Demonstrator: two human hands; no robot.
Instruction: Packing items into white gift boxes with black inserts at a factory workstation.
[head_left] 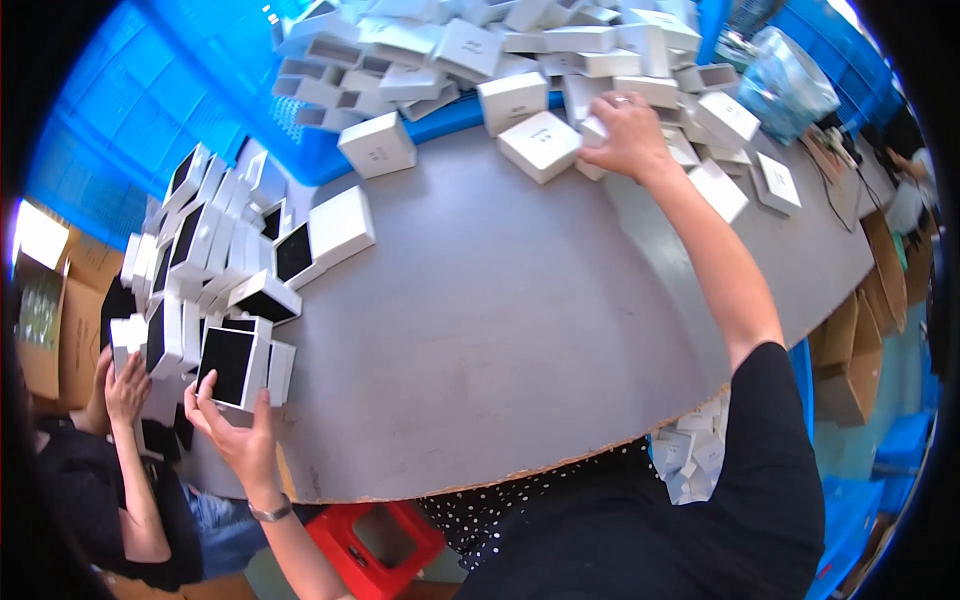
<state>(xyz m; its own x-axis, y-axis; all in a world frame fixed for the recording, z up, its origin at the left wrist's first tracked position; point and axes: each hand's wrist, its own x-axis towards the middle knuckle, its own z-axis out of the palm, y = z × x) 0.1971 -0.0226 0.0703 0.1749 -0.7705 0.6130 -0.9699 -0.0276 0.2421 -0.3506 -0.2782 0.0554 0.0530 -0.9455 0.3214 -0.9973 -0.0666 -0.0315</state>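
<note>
My left hand (240,435) grips the lower edge of an open white box (228,362) with a black inside, thumb on one side and fingers on the other. That box is at the front of a stack of similar white boxes (200,240) on the table's left side. At the far right of the table, my right hand (630,135) is closed on a small white box (593,132), partly hidden under its fingers. Just left of it lies a closed white box (541,146).
A big heap of white boxes (470,50) fills a blue crate (325,160) at the far edge of the grey table (480,330). A clear plastic bag (790,85) stands far right. At left, another person's hand (127,388) touches the stack. A red stool (375,550) is below.
</note>
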